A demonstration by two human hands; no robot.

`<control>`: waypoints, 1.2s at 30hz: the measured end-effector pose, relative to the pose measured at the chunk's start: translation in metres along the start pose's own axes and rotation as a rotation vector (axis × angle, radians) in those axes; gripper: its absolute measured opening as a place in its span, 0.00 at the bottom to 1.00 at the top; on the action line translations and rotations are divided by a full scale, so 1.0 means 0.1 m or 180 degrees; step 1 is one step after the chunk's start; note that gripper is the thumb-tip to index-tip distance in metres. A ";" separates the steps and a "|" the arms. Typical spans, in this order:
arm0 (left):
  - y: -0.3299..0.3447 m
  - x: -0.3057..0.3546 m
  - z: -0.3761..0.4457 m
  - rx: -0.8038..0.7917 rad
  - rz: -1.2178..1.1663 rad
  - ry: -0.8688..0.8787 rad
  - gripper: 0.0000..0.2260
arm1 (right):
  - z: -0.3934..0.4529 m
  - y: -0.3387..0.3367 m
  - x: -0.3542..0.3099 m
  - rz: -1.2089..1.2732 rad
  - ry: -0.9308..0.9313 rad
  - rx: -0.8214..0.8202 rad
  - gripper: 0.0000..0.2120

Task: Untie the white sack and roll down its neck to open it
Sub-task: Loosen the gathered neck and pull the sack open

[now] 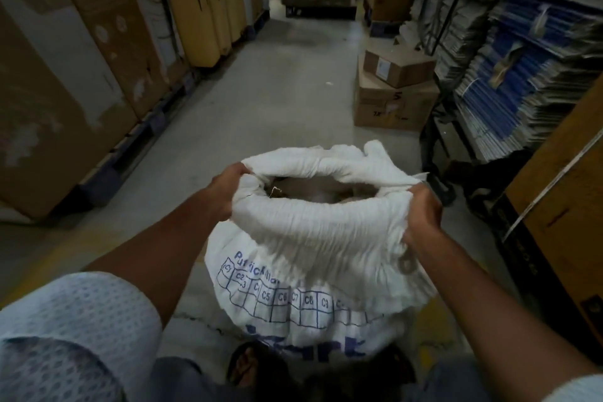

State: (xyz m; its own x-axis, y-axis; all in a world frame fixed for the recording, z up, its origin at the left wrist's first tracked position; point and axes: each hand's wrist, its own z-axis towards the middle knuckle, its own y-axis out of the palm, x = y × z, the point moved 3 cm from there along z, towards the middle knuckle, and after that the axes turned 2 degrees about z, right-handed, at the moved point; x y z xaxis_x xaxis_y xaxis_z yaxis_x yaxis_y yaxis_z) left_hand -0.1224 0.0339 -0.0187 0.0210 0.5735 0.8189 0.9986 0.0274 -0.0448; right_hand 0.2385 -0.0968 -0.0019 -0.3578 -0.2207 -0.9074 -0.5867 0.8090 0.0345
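Note:
A white sack (313, 258) with blue printed squares and letters stands on the floor between my feet. Its mouth is open and the neck is bunched into a thick rolled rim around a dark opening, with brownish contents dimly visible inside. My left hand (228, 189) grips the rim on the left side. My right hand (422, 215) clutches the rim on the right side. No tie or string is visible around the neck.
This is a narrow warehouse aisle with a grey concrete floor (277, 91). Tall cardboard cartons (65, 75) line the left. Two stacked brown boxes (394, 88) and piles of flattened blue cartons (528, 75) stand on the right. A large carton (561, 192) is close at right.

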 end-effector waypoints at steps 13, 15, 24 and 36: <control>0.97 0.22 -0.87 0.0556 0.4661 0.4486 0.12 | -0.62 0.37 -0.10 -0.3126 -0.4084 -0.0305 0.27; 1.23 0.16 -0.90 -0.0121 0.4533 0.4033 0.16 | -0.79 0.57 -0.02 -0.2763 -0.4318 -0.1003 0.17; 1.18 -0.26 -0.25 0.0427 0.5622 0.4489 0.14 | 0.05 0.82 0.39 -0.4175 -0.3344 -0.1139 0.23; 0.70 -0.15 0.81 -0.0019 0.4728 0.3634 0.55 | 1.17 0.84 0.32 -0.4551 -0.2361 -0.1500 0.71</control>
State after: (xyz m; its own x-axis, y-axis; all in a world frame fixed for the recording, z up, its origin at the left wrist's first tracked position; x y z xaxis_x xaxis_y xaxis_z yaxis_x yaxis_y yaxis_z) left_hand -0.0568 0.0935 -0.0805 0.7752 -0.6291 0.0568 0.1377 0.0806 -0.9872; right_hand 0.2633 0.0277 -0.0774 0.9351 -0.1861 -0.3015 -0.3162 -0.0542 -0.9471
